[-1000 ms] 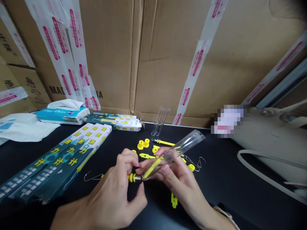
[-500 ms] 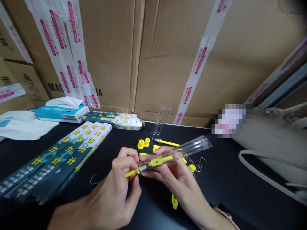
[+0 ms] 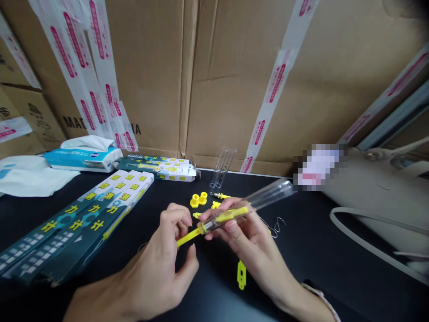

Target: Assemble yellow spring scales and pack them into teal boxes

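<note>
At the bottom of the frame, nearest to us, our left hand [image 3: 157,259] is by the thin yellow rod [image 3: 187,237]. Its thumb tip is apart from its fingertips, and its palm is hidden, so we cannot tell how tightly it holds on. A flat yellow piece [image 3: 241,275] lies low, right of the middle. Above it, our right hand [image 3: 254,239] has its thumb and fingers closed on the clear tube [image 3: 270,195], which tilts up to the right. The rod's end seems to sit in the tube's low mouth, near the middle. To do this well, we should keep both in one straight line and push softly, because a crooked push could get stuck. We should not squeeze the tube too hard. Farther up, two yellow caps [image 3: 195,201] sit near the middle, below two more clear tubes [image 3: 222,170].
</note>
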The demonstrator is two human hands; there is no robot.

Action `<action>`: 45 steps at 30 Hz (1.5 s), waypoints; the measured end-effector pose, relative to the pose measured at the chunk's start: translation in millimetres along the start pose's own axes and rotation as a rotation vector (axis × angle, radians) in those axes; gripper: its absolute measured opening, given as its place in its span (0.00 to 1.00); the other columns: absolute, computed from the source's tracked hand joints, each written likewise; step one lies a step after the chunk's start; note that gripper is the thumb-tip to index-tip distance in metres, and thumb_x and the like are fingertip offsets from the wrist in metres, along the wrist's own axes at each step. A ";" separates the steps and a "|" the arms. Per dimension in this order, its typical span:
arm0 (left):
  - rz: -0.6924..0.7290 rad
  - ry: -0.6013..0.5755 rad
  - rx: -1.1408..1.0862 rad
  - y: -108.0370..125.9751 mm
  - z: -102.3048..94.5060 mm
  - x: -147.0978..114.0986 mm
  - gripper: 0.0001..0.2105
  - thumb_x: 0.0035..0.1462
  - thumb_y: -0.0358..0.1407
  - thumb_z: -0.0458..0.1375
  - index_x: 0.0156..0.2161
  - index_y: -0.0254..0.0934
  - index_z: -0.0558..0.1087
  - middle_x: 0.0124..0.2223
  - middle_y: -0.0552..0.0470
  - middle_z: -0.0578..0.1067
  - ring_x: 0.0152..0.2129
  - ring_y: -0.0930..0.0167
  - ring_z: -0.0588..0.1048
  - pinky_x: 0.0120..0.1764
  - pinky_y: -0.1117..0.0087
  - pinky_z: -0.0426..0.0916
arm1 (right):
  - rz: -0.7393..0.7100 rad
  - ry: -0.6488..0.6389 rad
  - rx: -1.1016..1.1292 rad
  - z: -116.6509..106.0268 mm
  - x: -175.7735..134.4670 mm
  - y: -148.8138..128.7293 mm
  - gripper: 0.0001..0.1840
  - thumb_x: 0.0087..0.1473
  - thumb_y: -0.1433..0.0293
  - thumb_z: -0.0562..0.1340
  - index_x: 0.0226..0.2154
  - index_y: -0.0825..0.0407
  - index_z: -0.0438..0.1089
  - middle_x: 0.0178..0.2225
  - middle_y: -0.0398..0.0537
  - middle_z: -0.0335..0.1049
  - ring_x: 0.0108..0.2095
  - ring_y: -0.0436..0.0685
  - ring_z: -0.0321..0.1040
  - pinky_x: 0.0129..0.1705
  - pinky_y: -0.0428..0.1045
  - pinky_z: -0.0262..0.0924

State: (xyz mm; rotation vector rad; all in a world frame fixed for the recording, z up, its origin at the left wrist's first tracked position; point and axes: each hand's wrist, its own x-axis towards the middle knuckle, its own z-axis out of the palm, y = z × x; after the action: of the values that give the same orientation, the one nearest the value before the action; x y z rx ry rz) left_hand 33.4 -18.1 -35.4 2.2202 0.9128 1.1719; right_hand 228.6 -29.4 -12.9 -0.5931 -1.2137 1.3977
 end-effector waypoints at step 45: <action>-0.207 -0.137 -0.073 4.4 -2.3 6.5 0.14 0.51 0.19 0.68 0.29 0.40 0.72 0.32 0.62 0.76 0.30 0.75 0.79 0.36 0.79 0.71 | 0.197 -0.073 -0.032 -14.8 2.9 -6.1 0.14 0.66 0.59 0.64 0.49 0.47 0.69 0.42 0.48 0.81 0.46 0.58 0.79 0.52 0.57 0.70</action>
State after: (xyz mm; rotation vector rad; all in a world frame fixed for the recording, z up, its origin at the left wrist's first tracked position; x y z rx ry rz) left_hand 35.7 -16.0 -27.7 2.0633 0.9994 0.9323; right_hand 243.4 -22.9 -11.7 -0.7045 -1.2644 1.5780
